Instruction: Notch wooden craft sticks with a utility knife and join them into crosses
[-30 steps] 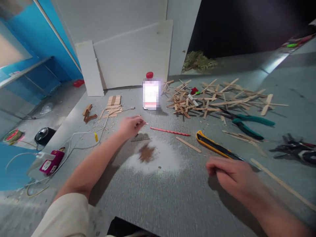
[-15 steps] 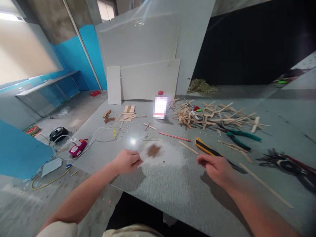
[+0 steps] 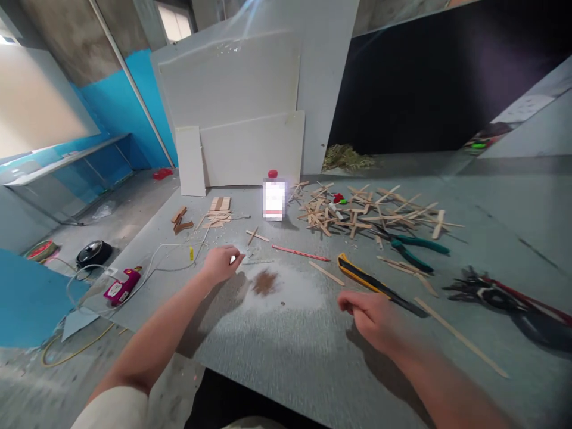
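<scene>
My left hand (image 3: 221,264) hovers over the table left of the brown stain, thumb and fingers curled into a pinch; anything at its fingertips is too small to make out. My right hand (image 3: 366,313) is closed just in front of a yellow and black utility knife (image 3: 364,275), apart from it, and its curled fingers hide whatever may be inside. Between the hands lie a brown patch (image 3: 265,282) on a whitish area, a red patterned pencil (image 3: 300,253) and a loose wooden craft stick (image 3: 326,273). Two crossed sticks (image 3: 255,235) lie farther back.
Craft stick crosses (image 3: 357,211) are heaped at the back right, near green-handled pliers (image 3: 413,250). More dark tools (image 3: 496,298) lie at the right. A red-capped bottle (image 3: 273,199) stands at the back. A white cable (image 3: 156,253) and a magenta device (image 3: 121,287) occupy the left.
My left hand has moved away from me, from beside the brown patch to farther back on its left. My right hand stays closed, now lower and clear of the knife. The view has swung right.
</scene>
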Demonstrator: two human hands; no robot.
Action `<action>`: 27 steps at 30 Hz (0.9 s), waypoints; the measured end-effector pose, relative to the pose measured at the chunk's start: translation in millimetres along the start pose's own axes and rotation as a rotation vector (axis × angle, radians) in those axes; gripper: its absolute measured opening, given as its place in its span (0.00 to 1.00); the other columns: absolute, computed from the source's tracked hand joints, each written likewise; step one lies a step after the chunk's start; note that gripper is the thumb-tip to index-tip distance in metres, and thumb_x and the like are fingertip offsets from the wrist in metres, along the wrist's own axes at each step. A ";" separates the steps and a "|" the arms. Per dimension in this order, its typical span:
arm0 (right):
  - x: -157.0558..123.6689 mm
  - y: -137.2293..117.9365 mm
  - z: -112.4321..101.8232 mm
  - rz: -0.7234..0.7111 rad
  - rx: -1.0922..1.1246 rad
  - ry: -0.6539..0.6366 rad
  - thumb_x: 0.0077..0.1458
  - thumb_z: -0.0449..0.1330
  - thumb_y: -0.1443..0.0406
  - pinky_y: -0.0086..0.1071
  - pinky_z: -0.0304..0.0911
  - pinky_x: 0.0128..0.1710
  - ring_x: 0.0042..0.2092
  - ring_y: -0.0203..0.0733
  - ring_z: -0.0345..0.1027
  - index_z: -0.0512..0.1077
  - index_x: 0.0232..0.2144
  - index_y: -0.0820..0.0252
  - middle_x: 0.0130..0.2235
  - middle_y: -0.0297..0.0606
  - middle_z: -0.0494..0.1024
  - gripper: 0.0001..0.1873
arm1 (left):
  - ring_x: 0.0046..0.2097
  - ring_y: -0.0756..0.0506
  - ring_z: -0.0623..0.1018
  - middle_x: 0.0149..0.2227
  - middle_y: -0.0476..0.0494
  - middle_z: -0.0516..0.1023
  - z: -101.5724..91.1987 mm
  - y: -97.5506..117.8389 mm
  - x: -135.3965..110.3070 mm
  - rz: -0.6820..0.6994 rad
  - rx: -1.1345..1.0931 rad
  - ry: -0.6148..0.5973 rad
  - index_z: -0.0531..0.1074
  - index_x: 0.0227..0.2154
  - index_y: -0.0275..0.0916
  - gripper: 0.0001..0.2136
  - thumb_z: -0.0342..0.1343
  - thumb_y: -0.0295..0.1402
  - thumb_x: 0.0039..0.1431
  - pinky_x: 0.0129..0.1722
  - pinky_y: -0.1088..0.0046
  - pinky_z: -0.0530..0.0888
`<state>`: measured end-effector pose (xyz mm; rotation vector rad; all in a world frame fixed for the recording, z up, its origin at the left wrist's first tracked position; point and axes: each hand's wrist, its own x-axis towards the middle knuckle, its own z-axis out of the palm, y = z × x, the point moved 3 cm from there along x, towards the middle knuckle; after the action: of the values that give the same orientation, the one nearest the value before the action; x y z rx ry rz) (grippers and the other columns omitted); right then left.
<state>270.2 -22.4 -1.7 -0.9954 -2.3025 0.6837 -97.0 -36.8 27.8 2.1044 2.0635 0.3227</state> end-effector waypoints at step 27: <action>6.7 15.6 -0.9 0.064 -0.050 -0.064 0.53 0.48 0.73 0.32 0.57 0.30 0.26 0.41 0.65 0.70 0.26 0.56 0.23 0.35 0.73 0.13 | 0.52 0.40 0.77 0.55 0.37 0.74 -68.6 -136.2 141.0 -0.557 0.524 -0.222 0.70 0.55 0.36 0.18 0.58 0.40 0.68 0.51 0.56 0.78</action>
<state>274.6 -7.7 -9.0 -1.0886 -2.3621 0.6960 -244.6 105.5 60.6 1.5597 2.6580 -0.5552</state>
